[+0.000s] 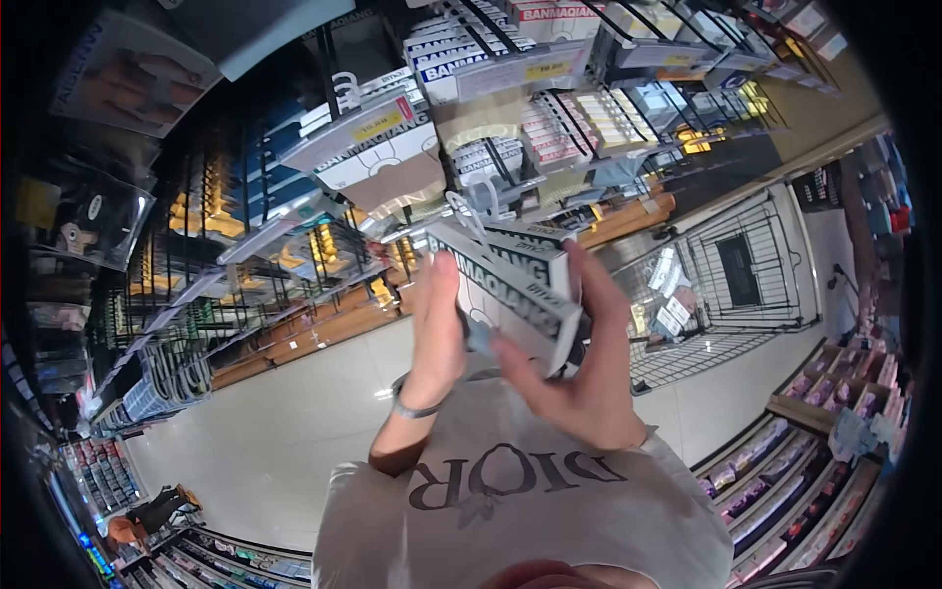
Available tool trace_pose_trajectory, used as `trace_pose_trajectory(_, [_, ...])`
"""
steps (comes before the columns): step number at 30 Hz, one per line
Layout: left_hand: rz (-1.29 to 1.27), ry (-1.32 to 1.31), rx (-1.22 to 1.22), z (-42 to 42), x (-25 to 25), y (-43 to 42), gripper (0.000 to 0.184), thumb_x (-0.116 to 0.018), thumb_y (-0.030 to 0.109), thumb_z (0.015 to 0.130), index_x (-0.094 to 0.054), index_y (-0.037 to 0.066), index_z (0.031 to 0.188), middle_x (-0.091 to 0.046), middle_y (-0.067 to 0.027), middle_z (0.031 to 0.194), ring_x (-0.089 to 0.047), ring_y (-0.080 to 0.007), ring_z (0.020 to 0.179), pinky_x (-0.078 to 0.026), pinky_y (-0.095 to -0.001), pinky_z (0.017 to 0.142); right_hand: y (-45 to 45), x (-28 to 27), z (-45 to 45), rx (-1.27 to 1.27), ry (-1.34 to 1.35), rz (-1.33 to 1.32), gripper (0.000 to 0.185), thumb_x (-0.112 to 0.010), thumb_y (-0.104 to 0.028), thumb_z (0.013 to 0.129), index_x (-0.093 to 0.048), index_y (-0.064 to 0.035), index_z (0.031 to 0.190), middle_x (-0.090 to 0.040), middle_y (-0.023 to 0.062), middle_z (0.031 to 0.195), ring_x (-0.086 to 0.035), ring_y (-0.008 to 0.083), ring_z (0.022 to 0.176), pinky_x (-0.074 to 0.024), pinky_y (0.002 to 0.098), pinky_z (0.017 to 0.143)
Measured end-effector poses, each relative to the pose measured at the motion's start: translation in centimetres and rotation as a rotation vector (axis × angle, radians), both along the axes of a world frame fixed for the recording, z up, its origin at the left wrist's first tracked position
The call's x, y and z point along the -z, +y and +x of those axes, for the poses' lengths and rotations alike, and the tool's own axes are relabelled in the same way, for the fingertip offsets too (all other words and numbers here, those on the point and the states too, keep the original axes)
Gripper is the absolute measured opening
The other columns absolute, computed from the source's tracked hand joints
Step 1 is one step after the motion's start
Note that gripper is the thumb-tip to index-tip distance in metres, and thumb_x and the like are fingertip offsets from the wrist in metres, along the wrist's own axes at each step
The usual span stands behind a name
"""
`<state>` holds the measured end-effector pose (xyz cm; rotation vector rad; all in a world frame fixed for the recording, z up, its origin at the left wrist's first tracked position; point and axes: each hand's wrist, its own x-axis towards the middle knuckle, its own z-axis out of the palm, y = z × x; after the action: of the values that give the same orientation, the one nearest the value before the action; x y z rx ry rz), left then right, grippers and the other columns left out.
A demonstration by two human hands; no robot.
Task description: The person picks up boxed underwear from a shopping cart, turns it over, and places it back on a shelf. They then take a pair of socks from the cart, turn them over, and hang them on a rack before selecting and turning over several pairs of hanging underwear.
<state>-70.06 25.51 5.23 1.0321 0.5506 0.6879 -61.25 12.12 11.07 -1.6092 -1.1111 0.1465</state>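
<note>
Two white boxes with dark lettering and white plastic hooks, the front box [520, 304] overlapping the back box [535, 253], are held in front of the chest. My right hand [584, 363] is wrapped round their right ends, thumb on the near side and fingers behind. Against the left end of the boxes rests my left hand [438, 319], held upright with its fingers together; whether it grips them is hard to tell. A band is on the left wrist. Similar boxes [378, 167] hang on the rack just beyond.
Hanging packages on metal prongs [235, 206] fill the left and front. A wire shopping cart [751, 265] holding packages stands at the right. Shelves of goods [785, 471] line the lower right. A person [152, 515] is far off at the lower left.
</note>
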Motion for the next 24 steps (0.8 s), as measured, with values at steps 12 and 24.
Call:
trace_pose_trajectory(12, [-1.249,-1.022,1.008,9.3,-0.9,1.4,0.047,-0.056,0.040,0.097,-0.040,-0.002,0.111,-0.043,-0.0089,0.091,-0.046,-0.0173,0.058,-0.037,-0.0302,0.053,-1.9,-1.0,1.1,-0.116,-0.417,-0.016,0.039,-0.077,-0.017,0.077,-0.068,0.0013,0.111,-0.062,0.0144,0.118,-0.059,0.0326,0.103,-0.0535,0.0361,0.082])
trace_pose_trajectory(24, [-1.310,-0.973,1.188,11.0,-0.5,0.7,0.080,-0.064,0.055,0.085,-0.044,-0.003,0.135,-0.042,-0.0123,0.114,-0.054,-0.0230,0.057,-0.036,-0.0328,0.044,-4.6,-3.3,4.5,0.082,-0.277,0.099,0.037,-0.079,0.001,0.068,-0.073,-0.0005,0.105,-0.059,0.0069,0.084,-0.057,0.0198,0.069,-0.0447,0.0295,0.056])
